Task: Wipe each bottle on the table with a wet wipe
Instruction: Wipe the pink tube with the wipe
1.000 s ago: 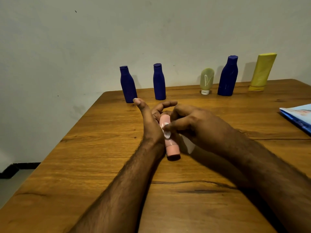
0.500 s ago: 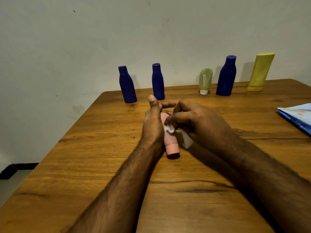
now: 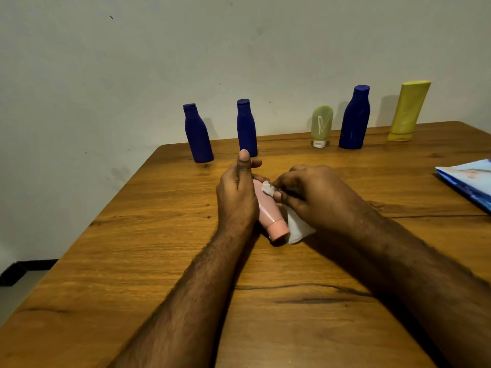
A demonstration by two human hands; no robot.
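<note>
Item 1: pink bottle point(image 3: 268, 208), lying at the centre of the wooden table point(image 3: 132, 235), cap pointing to 5 o'clock. Left hand point(image 3: 236, 197) cupped it from the 9 o'clock side, thumb raised; fingers apparently wrapped behind, largely hidden. Right hand point(image 3: 310, 197), at 3 o'clock, pinched a white wet wipe point(image 3: 268, 188) against the bottle's body, the loose end trailing beneath the palm.

Item 2: blue packet point(image 3: 470, 181), at 2 o'clock, on the table edge.

Item 3: far row, 11 to 1 o'clock: first blue bottle point(image 3: 198, 134), second blue bottle point(image 3: 247, 128), green tube point(image 3: 321, 126) standing on its cap, third blue bottle point(image 3: 354, 118), yellow bottle point(image 3: 407, 111).
</note>
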